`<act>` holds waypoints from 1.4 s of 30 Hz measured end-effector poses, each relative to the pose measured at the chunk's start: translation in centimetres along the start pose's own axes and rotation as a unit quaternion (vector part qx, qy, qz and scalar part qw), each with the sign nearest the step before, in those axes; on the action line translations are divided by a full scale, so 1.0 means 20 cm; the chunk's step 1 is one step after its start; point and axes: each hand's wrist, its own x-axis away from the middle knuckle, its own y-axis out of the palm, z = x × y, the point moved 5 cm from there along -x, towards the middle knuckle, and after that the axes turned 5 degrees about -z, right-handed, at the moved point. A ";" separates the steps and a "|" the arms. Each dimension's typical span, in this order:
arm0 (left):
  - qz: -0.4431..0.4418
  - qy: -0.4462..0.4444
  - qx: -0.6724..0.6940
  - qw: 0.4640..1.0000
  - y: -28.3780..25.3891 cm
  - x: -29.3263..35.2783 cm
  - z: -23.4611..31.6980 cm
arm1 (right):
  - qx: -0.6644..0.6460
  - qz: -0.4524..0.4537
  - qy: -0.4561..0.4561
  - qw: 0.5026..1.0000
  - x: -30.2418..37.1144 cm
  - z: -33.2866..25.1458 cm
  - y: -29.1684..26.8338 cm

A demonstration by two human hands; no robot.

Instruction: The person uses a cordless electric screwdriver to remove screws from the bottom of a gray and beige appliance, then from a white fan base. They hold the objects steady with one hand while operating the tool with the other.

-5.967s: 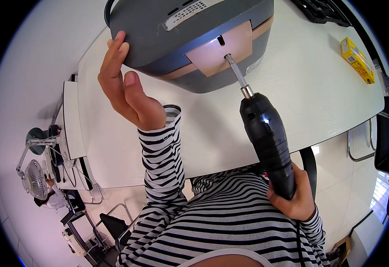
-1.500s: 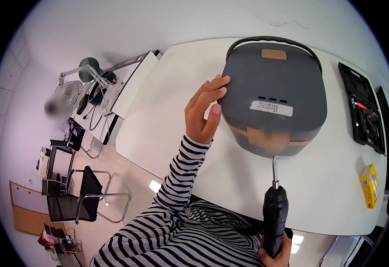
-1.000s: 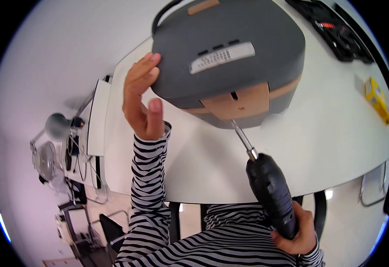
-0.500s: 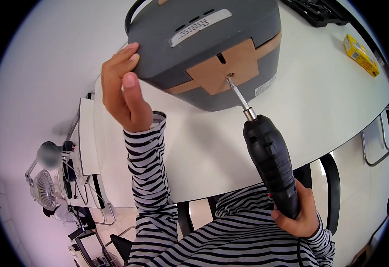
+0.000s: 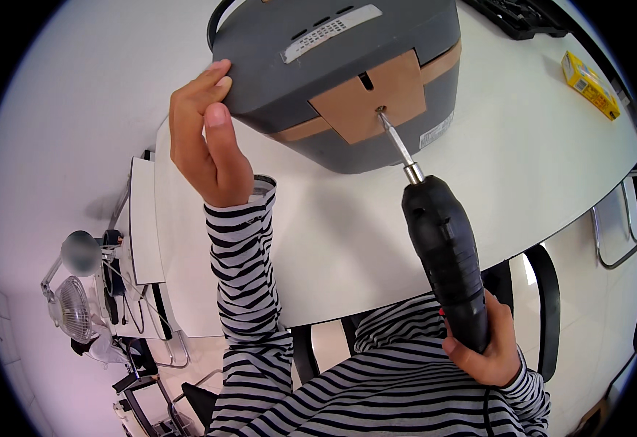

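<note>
Stretching across the head view, a white table (image 5: 326, 255) stands above a glossy pale floor (image 5: 581, 233), near a white wall (image 5: 100, 95); a caged fan (image 5: 69, 309) shows at far left. On the table are one dark gray appliance (image 5: 333, 74) with one brown panel (image 5: 351, 111) and three slots (image 5: 321, 20) in its lid (image 5: 409, 29), one yellow carton (image 5: 589, 86) and one black plastic case (image 5: 519, 16), cut off above. One electric screwdriver (image 5: 446, 255) reaches between the person and the appliance, its long axis slanting from lower right to upper left; its bit (image 5: 398, 143) points away from the person, tip at the panel's round hole (image 5: 380, 108), though how deep I cannot tell. The right hand (image 5: 498, 348) grasps its rear end. The left hand (image 5: 208, 149) is unclenched, fingertips touching the lid's left edge, thumb apart.
</note>
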 end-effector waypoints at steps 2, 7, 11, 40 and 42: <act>-0.003 -0.005 -0.002 1.000 0.00 0.00 0.00 | -0.001 -0.007 0.000 1.000 -0.01 -0.01 0.00; 0.000 0.012 -0.011 1.000 0.00 -0.01 0.01 | -0.005 0.001 -0.003 1.000 -0.01 -0.02 0.00; -0.003 0.011 -0.013 1.000 0.00 -0.01 0.02 | 0.012 0.004 -0.011 1.000 -0.02 -0.02 -0.01; 0.081 -0.067 0.118 0.987 0.00 -0.04 -0.01 | 0.209 0.075 0.101 0.970 0.07 -0.35 -0.07; 0.083 -0.074 0.120 0.987 0.00 -0.04 -0.02 | 0.154 0.060 0.157 0.974 0.06 -0.35 -0.07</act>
